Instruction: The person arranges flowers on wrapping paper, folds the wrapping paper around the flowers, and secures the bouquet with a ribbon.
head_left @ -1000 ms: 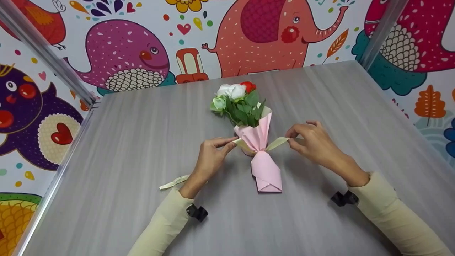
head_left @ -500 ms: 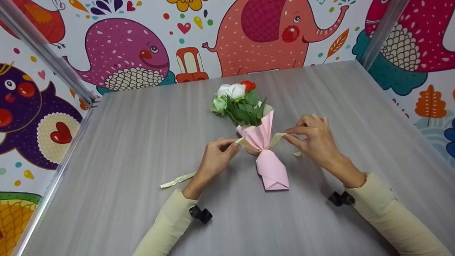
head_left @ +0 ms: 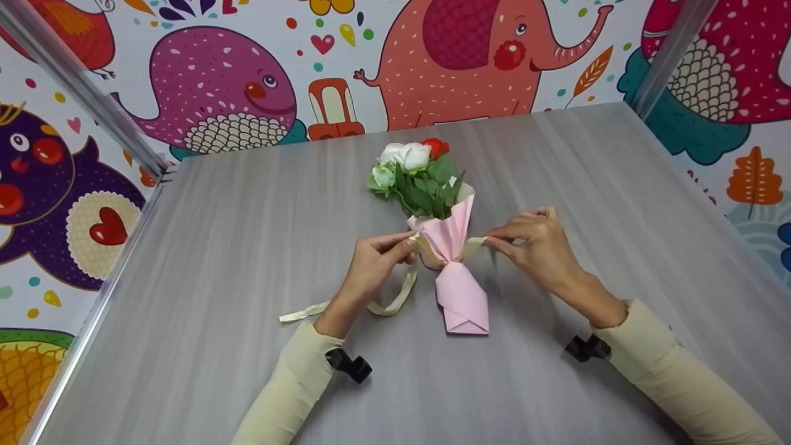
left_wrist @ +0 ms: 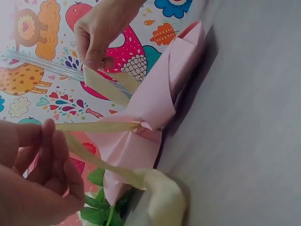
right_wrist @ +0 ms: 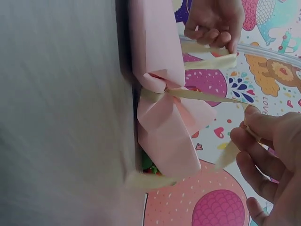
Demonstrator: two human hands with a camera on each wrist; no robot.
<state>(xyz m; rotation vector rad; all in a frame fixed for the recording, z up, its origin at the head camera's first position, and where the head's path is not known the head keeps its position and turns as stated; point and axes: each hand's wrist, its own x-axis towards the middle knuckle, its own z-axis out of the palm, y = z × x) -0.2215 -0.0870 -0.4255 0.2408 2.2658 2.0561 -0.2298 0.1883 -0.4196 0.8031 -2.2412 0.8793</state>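
Observation:
A bouquet lies on the table, its pink wrapping paper [head_left: 462, 300] cinched at the waist. White, pale green and red flowers [head_left: 405, 157] with green leaves [head_left: 426, 188] stick out of the far end. Around the waist runs a cream ribbon [left_wrist: 99, 126]. My left hand [head_left: 377, 259] pinches one ribbon end just left of the paper; the loose tail [head_left: 401, 296] curls down to the table and passes behind that wrist. On the other side my right hand [head_left: 537, 250] pinches the opposite end between thumb and forefinger. In the right wrist view the ribbon [right_wrist: 207, 96] stretches taut from the waist.
The grey wood-grain table [head_left: 247, 216] meets a wall [head_left: 346, 49] printed with cartoon animals at the back. Metal posts [head_left: 673, 62] rise at the corners. A black wrist mount [head_left: 349, 364] sits below each cuff.
The bouquet's lower end swung right, then back left. My right hand rose slightly, then came down and closer to the paper. More of the left ribbon tail shows now.

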